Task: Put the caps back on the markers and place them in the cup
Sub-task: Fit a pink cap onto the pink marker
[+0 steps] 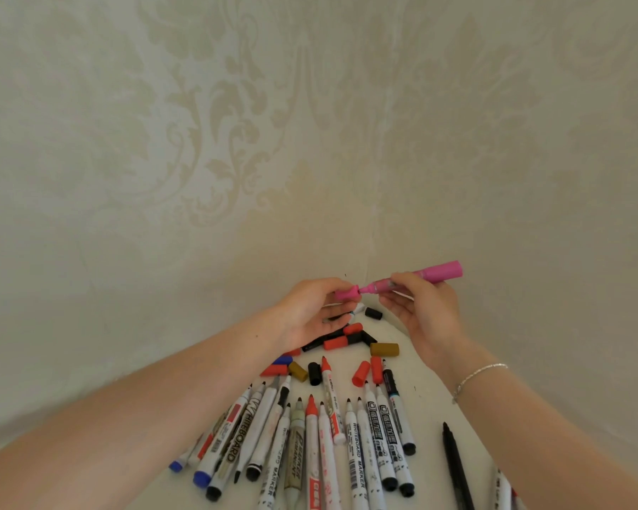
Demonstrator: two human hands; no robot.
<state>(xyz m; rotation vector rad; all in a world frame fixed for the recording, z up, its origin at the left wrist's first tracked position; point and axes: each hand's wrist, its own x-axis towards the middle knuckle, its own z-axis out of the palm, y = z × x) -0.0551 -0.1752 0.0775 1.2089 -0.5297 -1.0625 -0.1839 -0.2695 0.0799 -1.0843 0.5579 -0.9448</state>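
Capping step. Right hand (420, 300) pinches pink marker (420, 276) above the loose caps (347, 340); left hand (310, 307) grips pink cap (345, 293) at its tip. Next: align, push home. Cup unseen.

The marker (420, 278) in my right grip (418, 307) was bright pink, and so was the cap (347, 293) pinched in my left grip (310, 311). The wall (236, 141) behind wore cream paper with a pale beige damask pattern. On the white worktop (428, 395) lay loose caps (347, 342) in red, black, blue and mustard brown, and white-barrelled markers (325, 443) with black lettering. A thin silver bracelet (477, 379) circled my right wrist.
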